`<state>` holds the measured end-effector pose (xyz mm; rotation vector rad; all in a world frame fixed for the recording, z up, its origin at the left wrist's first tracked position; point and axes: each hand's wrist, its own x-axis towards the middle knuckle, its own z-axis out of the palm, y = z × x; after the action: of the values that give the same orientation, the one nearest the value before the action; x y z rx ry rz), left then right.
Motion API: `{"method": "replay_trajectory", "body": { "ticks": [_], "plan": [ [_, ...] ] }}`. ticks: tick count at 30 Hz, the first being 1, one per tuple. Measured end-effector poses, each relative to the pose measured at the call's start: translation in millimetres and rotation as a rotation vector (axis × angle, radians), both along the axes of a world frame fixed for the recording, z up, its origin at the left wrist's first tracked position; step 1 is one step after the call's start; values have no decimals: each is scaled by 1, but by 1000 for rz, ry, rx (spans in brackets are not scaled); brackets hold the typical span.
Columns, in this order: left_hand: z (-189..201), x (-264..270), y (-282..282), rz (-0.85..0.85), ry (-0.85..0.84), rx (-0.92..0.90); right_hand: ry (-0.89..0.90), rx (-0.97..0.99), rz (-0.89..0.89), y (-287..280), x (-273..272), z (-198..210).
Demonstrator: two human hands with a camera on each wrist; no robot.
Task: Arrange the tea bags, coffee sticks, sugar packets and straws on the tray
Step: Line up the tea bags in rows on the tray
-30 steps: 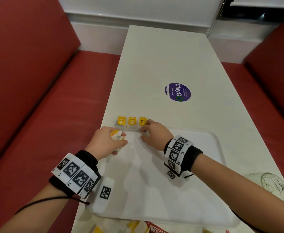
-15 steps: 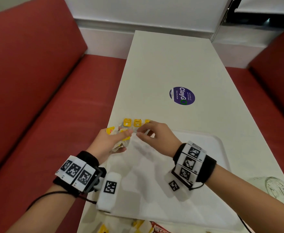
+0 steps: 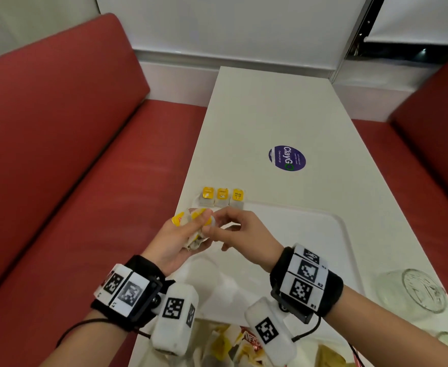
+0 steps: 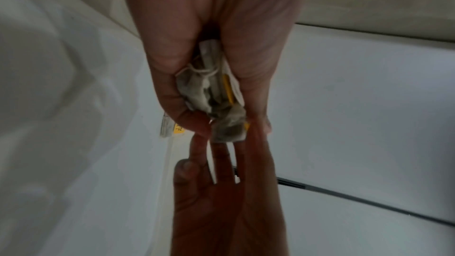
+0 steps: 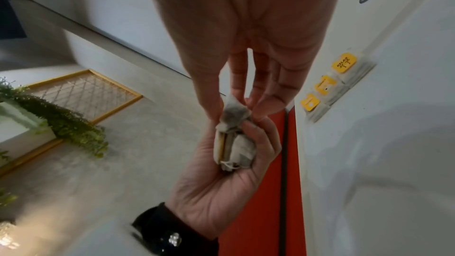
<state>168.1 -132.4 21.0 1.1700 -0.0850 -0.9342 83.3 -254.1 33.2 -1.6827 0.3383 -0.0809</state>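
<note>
Right now the left hand (image 3: 176,241) clutches a bunch of tea bags (image 5: 235,143) above the tray (image 3: 331,234); the right hand (image 3: 240,234) pinches the top one. Strings look tangled, so pulling may drag out neighbours. Only the right wrist view shows that knot; the head view shows three bags (image 3: 222,197) just beyond.

"ClayGo" on the table's purple sticker (image 3: 287,158); "RELAX" on a yellow tea-bag tag (image 5: 343,62).
</note>
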Motion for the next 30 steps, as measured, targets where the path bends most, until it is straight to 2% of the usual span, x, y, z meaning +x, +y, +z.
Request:
{"method": "replay_trajectory", "body": {
  "ticks": [4, 9, 15, 22, 26, 30],
  "plan": [
    [0, -12, 10, 33, -62, 29, 15, 84, 16, 6, -6, 4],
    [1, -13, 22, 102, -20, 7, 2, 179, -12, 3, -12, 6],
    [3, -14, 30, 13, -165, 148, 28, 271, -26, 5, -11, 4],
    [7, -6, 22, -9, -219, 187, 35, 168, -17, 2, -9, 1],
    [8, -2, 21, -21, -240, 170, -2, 208, -10, -2, -9, 3],
    [11, -1, 21, -106, -228, 171, -34, 153, -44, -4, -8, 1]
  ]
}}
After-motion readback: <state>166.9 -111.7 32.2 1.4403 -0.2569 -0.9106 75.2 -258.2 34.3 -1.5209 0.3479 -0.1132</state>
